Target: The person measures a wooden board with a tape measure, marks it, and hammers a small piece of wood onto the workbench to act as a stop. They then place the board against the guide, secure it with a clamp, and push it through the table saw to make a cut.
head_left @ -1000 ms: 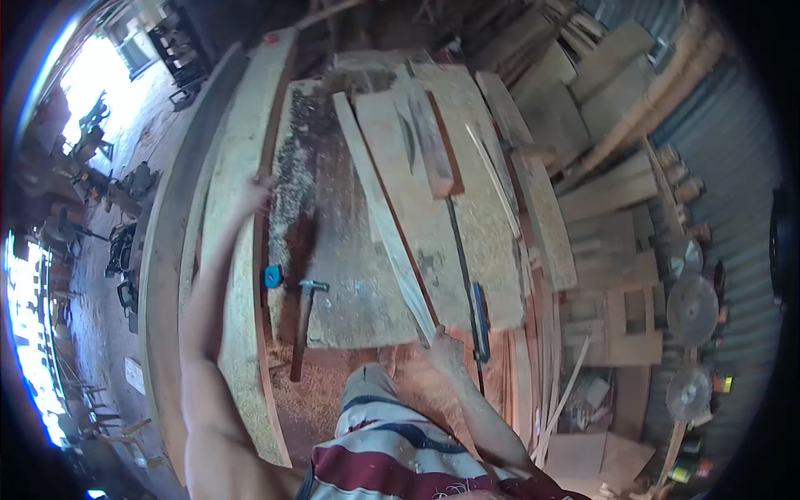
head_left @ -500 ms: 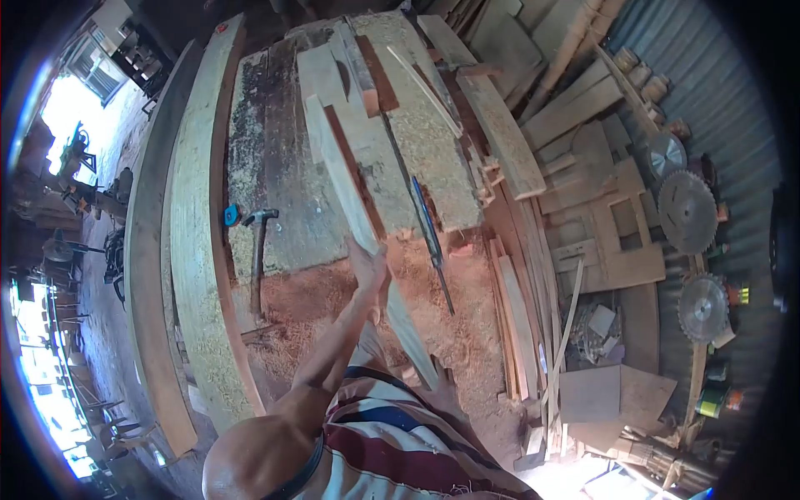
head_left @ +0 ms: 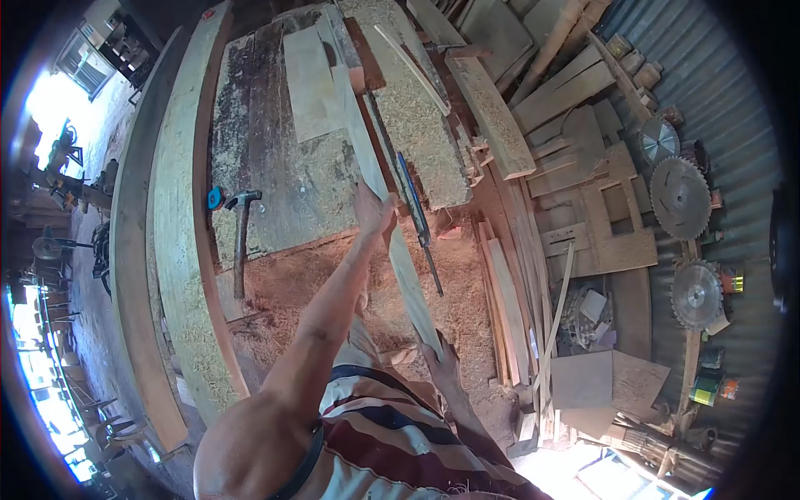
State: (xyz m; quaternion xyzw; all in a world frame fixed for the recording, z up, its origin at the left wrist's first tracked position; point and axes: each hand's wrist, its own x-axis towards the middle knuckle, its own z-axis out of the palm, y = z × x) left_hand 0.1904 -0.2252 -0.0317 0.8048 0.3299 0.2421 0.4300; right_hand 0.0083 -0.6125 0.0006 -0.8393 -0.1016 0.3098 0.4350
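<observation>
**Both hands on a long plank over the workbench**

The person's left hand (head_left: 375,212) reaches forward at arm's length and closes over the edge of a long, pale plank (head_left: 408,279) about midway along it. The right hand (head_left: 439,358) sits close to the body and clasps the plank's near end, fingers curled around it. The plank runs between the two hands and on past the left one, slanting away across the workbench (head_left: 275,167), its far part lying among other boards.

The bench top is dark, worn wood covered in sawdust, which is heaped thick and reddish at the near edge. A hammer (head_left: 240,242) lies to the left of the left hand with a blue tape measure (head_left: 215,198) just beside its head. A blue-handled tool (head_left: 414,200) lies just right of the plank. Wide, dusty boards (head_left: 175,233) flank the bench on the left.

To the right, offcuts and timber are stacked against a corrugated metal wall (head_left: 733,108), where circular saw blades (head_left: 681,198) hang.
</observation>
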